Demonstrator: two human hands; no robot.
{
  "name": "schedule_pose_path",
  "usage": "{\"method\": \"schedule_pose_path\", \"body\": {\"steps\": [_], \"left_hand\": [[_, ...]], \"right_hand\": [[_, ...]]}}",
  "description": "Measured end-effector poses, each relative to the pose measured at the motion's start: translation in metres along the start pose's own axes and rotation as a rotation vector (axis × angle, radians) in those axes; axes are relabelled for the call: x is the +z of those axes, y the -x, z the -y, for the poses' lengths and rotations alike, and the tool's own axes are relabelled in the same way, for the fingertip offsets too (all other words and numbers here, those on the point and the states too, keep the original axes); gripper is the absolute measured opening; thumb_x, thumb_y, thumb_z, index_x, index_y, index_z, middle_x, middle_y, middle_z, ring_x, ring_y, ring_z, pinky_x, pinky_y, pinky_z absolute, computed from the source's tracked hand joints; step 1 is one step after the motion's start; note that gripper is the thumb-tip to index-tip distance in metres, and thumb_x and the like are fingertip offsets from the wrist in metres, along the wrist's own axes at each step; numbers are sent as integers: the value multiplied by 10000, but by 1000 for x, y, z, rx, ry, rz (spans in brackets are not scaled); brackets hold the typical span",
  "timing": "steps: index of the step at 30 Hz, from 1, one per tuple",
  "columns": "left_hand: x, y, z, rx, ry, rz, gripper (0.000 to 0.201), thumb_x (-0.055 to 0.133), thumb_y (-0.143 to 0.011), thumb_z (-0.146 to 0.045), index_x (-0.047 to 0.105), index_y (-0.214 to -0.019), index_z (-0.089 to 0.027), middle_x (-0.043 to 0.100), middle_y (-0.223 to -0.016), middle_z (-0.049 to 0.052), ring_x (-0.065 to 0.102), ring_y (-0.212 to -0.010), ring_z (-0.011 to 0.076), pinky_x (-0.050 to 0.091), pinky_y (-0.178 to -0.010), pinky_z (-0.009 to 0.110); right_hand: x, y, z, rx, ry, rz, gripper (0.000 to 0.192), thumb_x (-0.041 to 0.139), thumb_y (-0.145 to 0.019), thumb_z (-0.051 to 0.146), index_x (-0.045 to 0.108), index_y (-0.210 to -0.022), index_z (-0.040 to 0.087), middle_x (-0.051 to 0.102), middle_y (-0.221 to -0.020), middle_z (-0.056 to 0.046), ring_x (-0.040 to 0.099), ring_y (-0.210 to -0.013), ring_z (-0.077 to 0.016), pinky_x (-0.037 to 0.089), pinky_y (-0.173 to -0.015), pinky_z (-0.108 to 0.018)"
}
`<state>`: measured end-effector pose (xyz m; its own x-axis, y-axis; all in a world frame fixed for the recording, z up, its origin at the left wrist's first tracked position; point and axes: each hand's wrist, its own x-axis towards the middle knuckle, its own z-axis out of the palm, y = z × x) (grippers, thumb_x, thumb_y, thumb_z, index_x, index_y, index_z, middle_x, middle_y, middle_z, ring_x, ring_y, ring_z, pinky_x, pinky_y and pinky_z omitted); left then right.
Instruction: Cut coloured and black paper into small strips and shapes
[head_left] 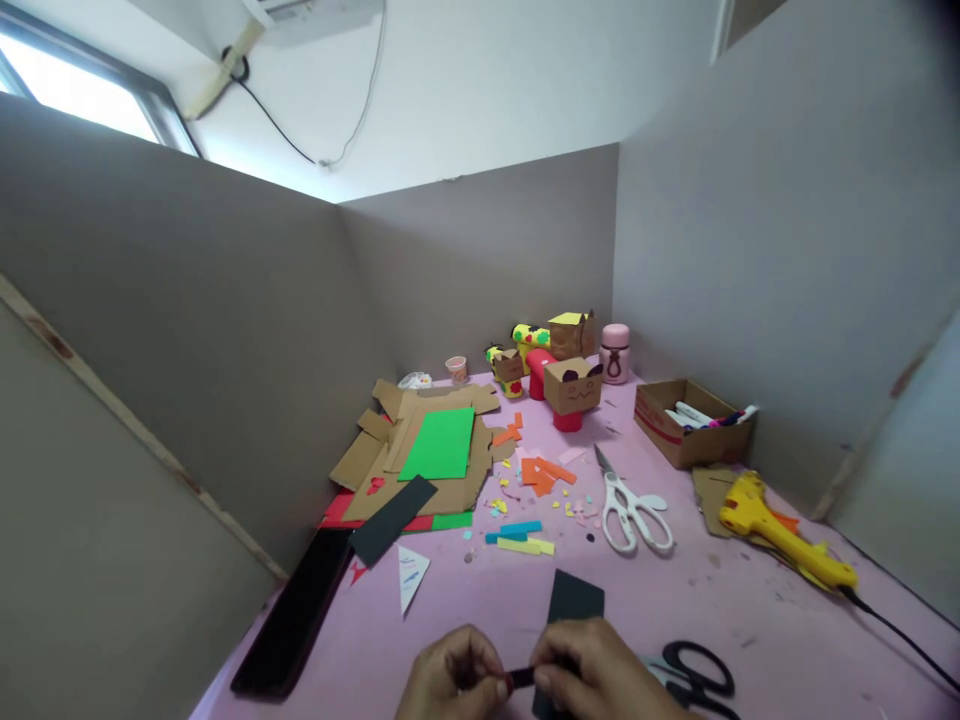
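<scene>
Left hand [452, 676] and right hand [597, 668] pinch a small black strip [522, 678], its long axis running crosswise between them

A pink lidded bottle [615, 362] stands near the grey partition panels [480, 250], behind an open brown cardboard box [656, 432] holding white-barrelled markers [694, 414]. Well to the left, a small pink cup [456, 370] stands on the pink-surfaced desk [780, 640].
</scene>
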<state>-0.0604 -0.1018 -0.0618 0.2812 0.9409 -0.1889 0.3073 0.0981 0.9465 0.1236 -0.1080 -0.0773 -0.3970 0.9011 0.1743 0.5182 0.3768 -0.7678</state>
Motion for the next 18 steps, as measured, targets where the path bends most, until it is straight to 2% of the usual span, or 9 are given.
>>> {"method": "schedule_pose_path", "body": {"steps": [3,5,7,10,13,16,18], "left_hand": [[12,-19,0,23,203,60,311,742,-584,-395,538,-620,-164,485,-533,-54,396,-509,88,285,-519,220],[23,-33,5,26,294,73,378,775,-561,-456,560,-666,-163,476,-517,-65,387,-487,75,285,-514,214],[35,-47,8,10,344,64,420,792,-530,-490,582,-693,-165,475,-502,-69,399,-468,74,298,-508,215],[51,-66,8,-12,349,18,437,794,-525,-502,616,-735,-163,507,-525,-53,469,-487,95,345,-531,232],[60,-79,4,-26,342,-42,468,765,-560,-520,624,-831,-166,516,-567,-48,496,-506,101,361,-546,237],[59,-80,-2,-38,331,-105,459,667,-659,-559,601,-892,-170,510,-594,-43,502,-540,112,362,-549,236],[56,-71,-4,-38,199,-142,377,608,-734,-512,597,-884,-167,551,-649,-16,523,-599,136,382,-580,252]], "right_hand": [[-18,5,-17,72,-160,-18,195,518,-693,34,669,-682,156,636,-509,27,583,-480,-116,376,-446,-170],[-27,8,-31,121,-257,-48,127,524,-709,109,620,-642,157,565,-496,41,539,-473,-120,365,-451,-192],[-34,10,-42,170,-348,-84,140,520,-741,200,559,-611,169,499,-509,50,492,-478,-119,357,-462,-210],[-42,10,-53,233,-465,-124,205,489,-786,300,496,-612,190,430,-511,68,413,-455,-109,323,-451,-220],[-51,9,-57,275,-540,-168,231,503,-803,331,491,-619,192,422,-515,68,391,-468,-112,302,-463,-228],[-55,7,-59,295,-591,-245,255,551,-805,361,519,-620,188,455,-549,54,426,-532,-128,315,-511,-235],[-51,5,-62,318,-652,-295,291,537,-824,425,519,-645,196,485,-562,49,437,-527,-127,320,-500,-229]]}}
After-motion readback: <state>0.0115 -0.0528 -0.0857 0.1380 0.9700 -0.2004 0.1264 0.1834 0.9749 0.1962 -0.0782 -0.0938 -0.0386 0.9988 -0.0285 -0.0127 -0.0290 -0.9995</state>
